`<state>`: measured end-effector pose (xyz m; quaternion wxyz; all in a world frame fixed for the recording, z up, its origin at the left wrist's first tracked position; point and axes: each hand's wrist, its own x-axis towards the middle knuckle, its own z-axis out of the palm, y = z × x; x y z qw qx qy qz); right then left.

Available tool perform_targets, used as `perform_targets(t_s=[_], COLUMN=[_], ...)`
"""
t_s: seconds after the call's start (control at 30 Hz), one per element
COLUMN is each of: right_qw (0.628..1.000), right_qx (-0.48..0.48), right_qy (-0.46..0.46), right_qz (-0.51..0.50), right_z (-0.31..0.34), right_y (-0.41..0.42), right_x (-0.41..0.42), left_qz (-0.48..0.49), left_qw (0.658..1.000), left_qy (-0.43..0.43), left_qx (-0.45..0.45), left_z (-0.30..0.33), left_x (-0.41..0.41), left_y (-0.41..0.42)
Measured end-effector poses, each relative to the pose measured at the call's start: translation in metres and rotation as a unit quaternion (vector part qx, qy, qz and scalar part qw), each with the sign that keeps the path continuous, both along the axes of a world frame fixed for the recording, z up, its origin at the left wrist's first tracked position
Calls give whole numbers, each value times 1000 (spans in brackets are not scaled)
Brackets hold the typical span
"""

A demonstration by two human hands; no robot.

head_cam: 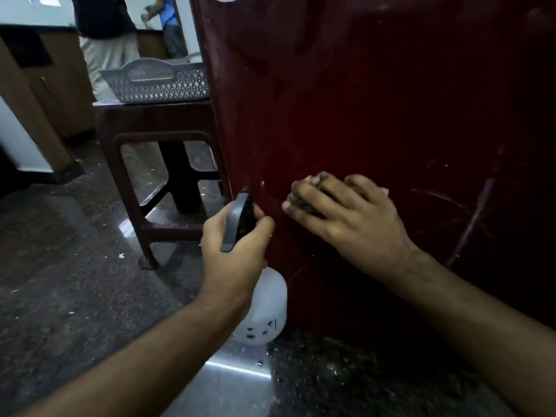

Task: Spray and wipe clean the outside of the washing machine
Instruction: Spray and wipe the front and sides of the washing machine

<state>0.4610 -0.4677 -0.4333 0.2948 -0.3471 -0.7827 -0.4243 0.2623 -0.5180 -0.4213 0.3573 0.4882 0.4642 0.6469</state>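
Nearest the camera, the left hand point(233, 251) grips the spray bottle point(261, 308) by its black trigger head, nozzle toward the panel for re-wetting, while the right hand point(340, 216) presses what appears to be a cloth point(313, 188) against the dark-red washing machine point(376, 100) side beyond.

One cam only, on my head, wide-angle, looking fwd and down. It sits close to the dark red washing machine side panel point(376, 115), which fills the right and centre. My forearms come in from the near edge. Far left the view runs past a brown stool point(156, 139) w/ a grey basket point(156, 82) to the room beyond. Polished floor point(75, 266) lies near left.
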Motion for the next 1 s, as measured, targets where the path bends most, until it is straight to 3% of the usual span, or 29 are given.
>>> perform_targets(t_s=[0.07, 0.2, 0.33, 0.4, 0.47, 0.63, 0.8, 1.0], right_qw=[998, 990, 985, 980, 981, 986, 981, 979], right_qx=[43, 118, 54, 42, 31, 29, 69, 113], right_qy=[-23, 19, -144, -177, -155, 16, 52, 76], right_qz=[-33, -75, -74, -84, -110, -163, -173, -151], right_z=[23, 54, 20, 23, 30, 52, 63, 72], right_y=[-11, -22, -30, -44, -59, -104, -139, -118], right_x=[11, 23, 65, 89, 113, 177, 205, 206], left_qz=[-24, -44, -117, -140, -160, -234, -246, -253], left_qw=[999, 996, 989, 984, 981, 967, 966, 963], left_qy=[3, 10, 73, 93, 99, 96, 79, 97], left_qx=[-26, -73, -57, -56, -54, -12, 15, 1], left_z=[-2, -9, -20, -21, -17, -3, 10, 11], left_x=[6, 24, 42, 53, 70, 126, 159, 163], left_y=[-4, -8, -25, -33, -36, -44, -48, -53])
